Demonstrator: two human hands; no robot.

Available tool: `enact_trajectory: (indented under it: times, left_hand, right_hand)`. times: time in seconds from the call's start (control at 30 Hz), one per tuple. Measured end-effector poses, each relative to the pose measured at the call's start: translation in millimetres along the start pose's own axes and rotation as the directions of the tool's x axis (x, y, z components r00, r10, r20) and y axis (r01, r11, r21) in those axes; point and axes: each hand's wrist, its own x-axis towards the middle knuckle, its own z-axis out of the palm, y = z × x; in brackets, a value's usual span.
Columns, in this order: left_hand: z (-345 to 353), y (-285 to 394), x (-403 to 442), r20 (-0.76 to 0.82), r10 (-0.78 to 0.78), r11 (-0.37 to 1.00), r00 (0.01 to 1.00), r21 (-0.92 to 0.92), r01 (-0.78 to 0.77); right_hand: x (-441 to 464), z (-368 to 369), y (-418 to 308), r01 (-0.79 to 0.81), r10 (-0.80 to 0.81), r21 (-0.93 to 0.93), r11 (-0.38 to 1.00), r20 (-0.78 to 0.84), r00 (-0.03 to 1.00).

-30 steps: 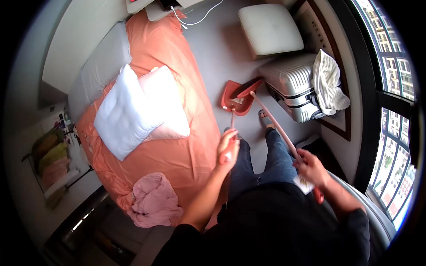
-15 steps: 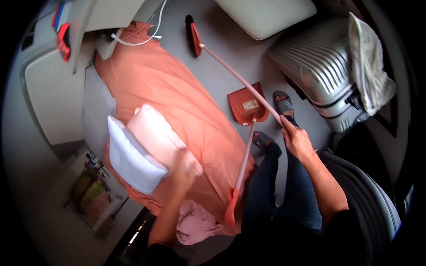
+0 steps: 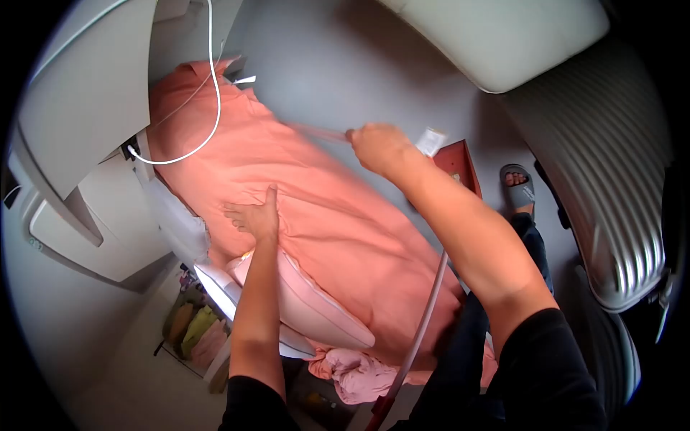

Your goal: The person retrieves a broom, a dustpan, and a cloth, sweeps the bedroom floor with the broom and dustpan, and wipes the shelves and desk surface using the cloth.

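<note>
My left hand [image 3: 255,215] lies on the orange bed sheet [image 3: 345,237], fingers spread, just beyond the pillows. My right hand [image 3: 381,147] is wrapped round the pink broom handle [image 3: 327,133], which is smeared by motion and runs out over the bed's far edge. The broom's head is hidden. Under my left forearm rest a pink pillow [image 3: 316,305] and a white pillow [image 3: 215,287]. Partly behind my right arm, a red dustpan [image 3: 463,161] sits on the floor, its long pink handle [image 3: 429,302] leaning by the bed's near side.
A silver ribbed suitcase [image 3: 611,165] and a pale padded seat [image 3: 503,36] stand on the right. A white cable [image 3: 218,93] hangs over the bed's far end. Bunched pink cloth [image 3: 359,375] lies by the pillows. My sandalled foot [image 3: 517,187] is beside the suitcase.
My left hand has moved from the pillows forward onto the sheet and opened flat. My right hand has swung the broom forward and left towards the bed. The view has shifted and leaned closer.
</note>
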Motion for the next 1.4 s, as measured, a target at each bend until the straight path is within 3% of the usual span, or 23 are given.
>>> enact_trajectory:
  times: [0.1, 0.17, 0.27, 0.37, 0.5, 0.63, 0.7, 0.73, 0.8, 0.9, 1.03, 1.23, 1.3, 1.4]
  left_hand:
    - [17, -18, 6, -0.085, 0.055, 0.997, 0.995, -0.040, -0.058]
    - [28, -24, 9, -0.144, 0.116, 0.988, 0.983, -0.081, -0.128]
    - [15, -13, 0, -0.128, 0.069, 0.990, 0.989, -0.112, -0.083]
    - [11, -9, -1, -0.105, 0.045, 0.992, 0.994, -0.114, -0.057]
    - [18, -14, 1, -0.138, 0.055, 0.993, 0.989, -0.093, -0.068]
    - [12, -8, -3, -0.136, 0.035, 0.995, 0.990, -0.085, -0.047]
    - [12, -7, -3, -0.132, 0.036, 0.995, 0.991, -0.085, -0.048]
    - [14, -9, -1, -0.133, 0.040, 0.995, 0.990, -0.082, -0.051]
    - [17, -11, 0, -0.139, 0.049, 0.993, 0.989, -0.095, -0.063]
    - [19, -12, -2, -0.146, 0.051, 0.987, 0.988, -0.146, -0.073]
    - [15, -14, -1, -0.121, 0.056, 0.987, 0.991, -0.143, -0.074]
    - [6, -8, -2, -0.056, 0.035, 0.983, 0.998, -0.176, -0.045]
    - [7, -9, -3, -0.054, 0.035, 0.983, 0.998, -0.176, -0.044]
    - [7, -7, -1, -0.075, 0.034, 0.981, 0.997, -0.189, -0.048]
  right_hand:
    - [36, 4, -2, -0.096, 0.096, 0.013, 0.995, 0.007, 0.995]
    - [18, 0, 6, -0.172, 0.169, 0.114, 0.979, 0.031, 0.985]
    - [-57, -17, 17, -0.313, 0.313, 0.153, 0.937, 0.022, 0.949]
    - [-154, -22, 26, -0.362, 0.397, 0.225, 0.904, -0.136, 0.908]
    - [-232, -10, 3, -0.294, 0.363, 0.283, 0.913, -0.237, 0.901]
    - [-165, 11, -36, -0.152, 0.277, 0.354, 0.923, -0.335, 0.901]
    - [-105, 20, -57, -0.236, 0.290, 0.318, 0.918, -0.133, 0.948]
    - [-77, 37, -69, -0.199, 0.264, 0.337, 0.920, -0.157, 0.952]
    - [-29, 44, -93, -0.332, 0.368, 0.413, 0.848, -0.008, 0.930]
    - [-1, 59, -116, -0.367, 0.380, 0.427, 0.827, 0.057, 0.923]
    - [-63, 46, -105, -0.418, 0.432, 0.467, 0.780, 0.082, 0.898]
    - [-230, 34, -119, -0.271, 0.351, 0.403, 0.874, -0.138, 0.926]
    - [-231, 33, -133, -0.265, 0.351, 0.383, 0.885, -0.175, 0.920]
    - [-158, 29, -154, -0.239, 0.336, 0.351, 0.905, -0.246, 0.909]
